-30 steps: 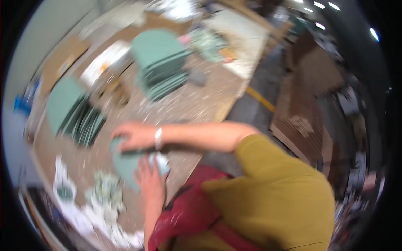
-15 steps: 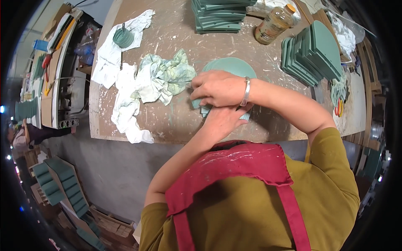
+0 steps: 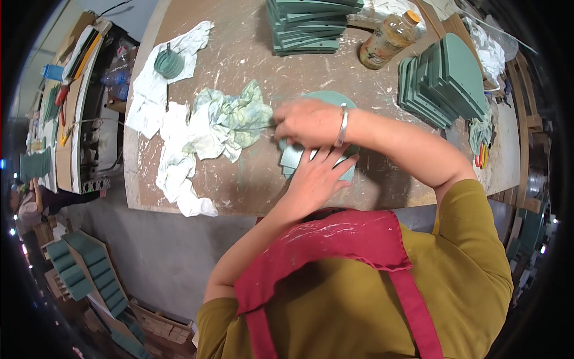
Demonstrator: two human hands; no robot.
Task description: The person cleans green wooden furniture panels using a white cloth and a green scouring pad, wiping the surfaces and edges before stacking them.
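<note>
Your surface point(image 3: 251, 54) is a paint-flecked brown board that runs out ahead of both hands, its near edge just behind your left wrist. Beyond your right hand, at the far edge, stands a stack of green panels point(image 3: 311, 24); further to that hand's right a second stack of arch-topped green panels point(image 3: 445, 81) leans on edge, and a plastic bottle point(image 3: 388, 39) lies tilted between the two stacks. Just to the left of your right hand lie crumpled white rags point(image 3: 203, 128), stained green, the nearest fold touching the knuckles.

The green arch-shaped piece point(image 3: 326, 102) lies flat under both hands. Its rounded end points away from you and its straight end toward you, so its long axis runs near to far; most of it is covered.

Your right hand point(image 3: 308, 122), with a metal bangle point(image 3: 341, 125) at the wrist, rests curled over the piece's far left part; whether it pinches anything, you cannot tell. Your left hand point(image 3: 317, 173) presses flat on the near end, fingers spread, gripping nothing.
</note>
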